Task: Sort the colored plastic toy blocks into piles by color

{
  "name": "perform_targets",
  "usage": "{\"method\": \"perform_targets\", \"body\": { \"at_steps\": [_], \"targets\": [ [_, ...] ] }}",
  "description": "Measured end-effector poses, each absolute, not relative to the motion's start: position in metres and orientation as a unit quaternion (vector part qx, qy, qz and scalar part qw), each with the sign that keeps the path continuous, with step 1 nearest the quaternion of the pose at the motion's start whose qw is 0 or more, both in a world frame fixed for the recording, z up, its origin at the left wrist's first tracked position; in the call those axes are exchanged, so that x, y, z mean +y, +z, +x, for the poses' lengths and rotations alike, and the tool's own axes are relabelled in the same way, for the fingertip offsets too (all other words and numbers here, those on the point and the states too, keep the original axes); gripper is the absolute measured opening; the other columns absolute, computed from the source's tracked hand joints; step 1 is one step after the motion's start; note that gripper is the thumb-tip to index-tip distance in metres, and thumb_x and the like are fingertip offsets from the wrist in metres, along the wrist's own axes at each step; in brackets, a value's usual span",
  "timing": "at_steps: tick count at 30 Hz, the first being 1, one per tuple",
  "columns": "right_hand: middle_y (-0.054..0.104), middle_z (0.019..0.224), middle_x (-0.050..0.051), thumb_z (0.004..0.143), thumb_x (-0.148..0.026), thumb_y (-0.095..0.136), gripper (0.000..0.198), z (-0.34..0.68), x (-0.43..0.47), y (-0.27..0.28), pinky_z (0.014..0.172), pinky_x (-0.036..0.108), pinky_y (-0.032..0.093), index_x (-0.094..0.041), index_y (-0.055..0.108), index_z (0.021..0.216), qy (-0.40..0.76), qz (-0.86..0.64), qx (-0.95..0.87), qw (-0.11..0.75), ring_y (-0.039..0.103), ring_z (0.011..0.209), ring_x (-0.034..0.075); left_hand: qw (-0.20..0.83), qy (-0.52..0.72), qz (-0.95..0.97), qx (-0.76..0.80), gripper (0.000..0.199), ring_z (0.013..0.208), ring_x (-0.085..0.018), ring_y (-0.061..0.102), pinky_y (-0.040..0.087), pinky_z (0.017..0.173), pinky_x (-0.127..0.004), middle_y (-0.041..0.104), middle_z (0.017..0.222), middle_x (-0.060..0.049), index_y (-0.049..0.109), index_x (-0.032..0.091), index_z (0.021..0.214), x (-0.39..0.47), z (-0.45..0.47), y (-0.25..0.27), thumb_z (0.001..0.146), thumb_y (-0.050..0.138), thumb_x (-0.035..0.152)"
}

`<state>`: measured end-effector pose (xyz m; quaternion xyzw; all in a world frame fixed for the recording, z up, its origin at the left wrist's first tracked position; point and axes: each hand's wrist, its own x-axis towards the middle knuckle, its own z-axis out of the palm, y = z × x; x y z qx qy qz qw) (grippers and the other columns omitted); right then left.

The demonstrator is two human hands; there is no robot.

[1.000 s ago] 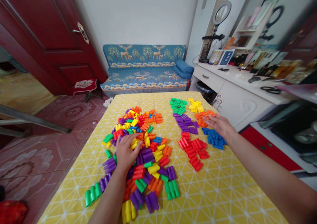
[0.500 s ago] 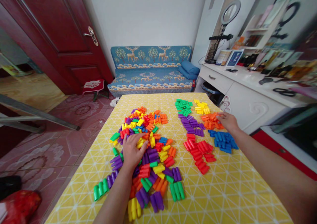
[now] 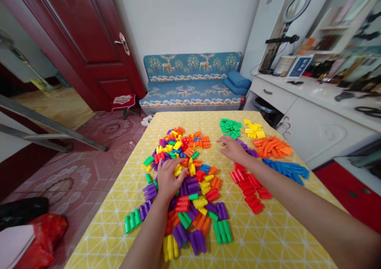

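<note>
A large mixed heap of plastic building blocks (image 3: 190,185), shaped like joined tubes, covers the left half of the table. My left hand (image 3: 169,179) rests on the heap, fingers and thumb apart over yellow and orange blocks. Between the heap and the sorted piles, my right hand (image 3: 233,150) hovers with its fingers stretched leftward and nothing visible in them. It hides most of the purple pile (image 3: 248,150). Around it lie green blocks (image 3: 230,127), yellow blocks (image 3: 254,130), orange blocks (image 3: 272,147), blue blocks (image 3: 287,170) and red blocks (image 3: 250,189), each colour grouped.
A yellow patterned cloth (image 3: 98,237) covers the table. Beyond its far edge stands a blue sofa (image 3: 193,86). To the right is a white dresser (image 3: 333,118) with a ring light (image 3: 297,5); a red stool (image 3: 124,100) stands by the door at left.
My right hand has moved left from the orange pile to the space near the purple blocks. My left hand stays on the heap. The camera view has turned slightly left.
</note>
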<state>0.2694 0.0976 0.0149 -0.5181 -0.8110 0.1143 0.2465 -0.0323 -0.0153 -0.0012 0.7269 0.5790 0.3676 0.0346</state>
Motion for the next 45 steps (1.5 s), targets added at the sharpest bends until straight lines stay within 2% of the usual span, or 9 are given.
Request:
{"method": "perform_targets", "body": {
  "at_steps": [3,6,14,23,28,34,39,42,45],
  "targets": [
    [0.047,0.141,0.012,0.075,-0.02,0.063,0.06,0.231,0.114,0.011,0.097,0.034,0.044,-0.019,0.054,0.134,0.115,-0.535,-0.822,0.159,0.055,0.118,0.025,0.04,0.369,0.727,0.577,0.03,0.108,-0.026,0.061,0.024,0.112,-0.054,0.071,0.113,-0.004,0.068,0.028,0.111,-0.015,-0.032,-0.002,0.087,0.058,0.043],
    [0.04,0.15,0.009,0.075,-0.024,0.063,0.071,0.21,0.132,0.01,0.099,0.036,0.043,-0.028,0.044,0.143,0.125,-0.562,-0.809,0.118,0.051,0.126,0.028,0.042,0.37,0.726,0.578,0.03,0.108,-0.027,0.061,0.025,0.112,-0.055,0.071,0.112,-0.004,0.067,0.028,0.111,-0.016,-0.032,-0.001,0.086,0.059,0.042],
    [0.058,0.132,0.007,0.075,-0.029,0.063,0.061,0.198,0.133,0.013,0.093,0.033,0.045,-0.026,0.054,0.134,0.126,-0.55,-0.819,0.103,0.058,0.113,0.026,0.044,0.368,0.727,0.578,0.027,0.108,-0.027,0.061,0.028,0.11,-0.054,0.071,0.112,-0.005,0.067,0.028,0.11,-0.016,-0.032,0.002,0.086,0.06,0.04],
    [0.059,0.118,0.012,0.085,-0.02,0.05,0.042,0.202,0.079,0.0,0.092,0.032,0.04,-0.02,0.056,0.127,0.026,-0.538,-0.831,0.139,0.049,0.114,0.024,0.045,0.375,0.725,0.575,0.028,0.107,-0.025,0.061,0.025,0.111,-0.053,0.071,0.112,-0.004,0.068,0.029,0.11,-0.017,-0.032,0.002,0.086,0.061,0.04],
    [0.061,0.11,0.009,0.082,-0.027,0.057,0.035,0.2,0.068,-0.01,0.084,0.031,0.042,-0.022,0.059,0.117,0.039,-0.606,-0.77,0.195,0.056,0.103,0.024,0.046,0.383,0.722,0.574,0.028,0.106,-0.025,0.061,0.028,0.11,-0.052,0.071,0.11,-0.004,0.068,0.028,0.111,-0.017,-0.032,0.001,0.085,0.062,0.038],
    [0.06,0.111,0.007,0.073,-0.025,0.065,0.046,0.194,0.059,-0.018,0.077,0.029,0.044,-0.026,0.061,0.118,0.119,-0.619,-0.741,0.233,0.061,0.096,0.023,0.053,0.385,0.72,0.574,0.029,0.107,-0.026,0.061,0.023,0.113,-0.054,0.071,0.111,-0.005,0.068,0.027,0.11,-0.017,-0.031,0.001,0.084,0.063,0.039],
    [0.067,0.104,0.003,0.07,-0.016,0.057,0.032,0.184,0.054,-0.007,0.087,0.033,0.047,-0.024,0.066,0.1,0.301,-0.553,-0.672,0.391,0.062,0.101,0.022,0.048,0.388,0.719,0.575,0.037,0.111,-0.025,0.06,0.023,0.114,-0.054,0.069,0.118,-0.004,0.063,0.03,0.121,-0.017,-0.032,-0.003,0.086,0.061,0.038],
    [0.068,0.098,0.0,0.069,-0.022,0.062,0.028,0.169,0.034,0.012,0.078,0.032,0.05,-0.025,0.066,0.097,0.428,-0.491,-0.599,0.466,0.063,0.088,0.02,0.039,0.395,0.729,0.558,0.039,0.116,-0.023,0.058,0.021,0.115,-0.052,0.065,0.127,-0.003,0.059,0.032,0.128,-0.018,-0.032,-0.004,0.089,0.057,0.033],
    [0.068,0.083,-0.002,0.068,-0.024,0.067,0.033,0.151,0.006,0.027,0.063,0.027,0.047,-0.025,0.065,0.101,0.535,-0.457,-0.54,0.461,0.06,0.068,0.015,0.031,0.394,0.745,0.537,0.039,0.122,-0.022,0.055,0.018,0.117,-0.052,0.06,0.135,-0.004,0.057,0.032,0.13,-0.019,-0.033,-0.003,0.091,0.055,0.03]
  ]
}}
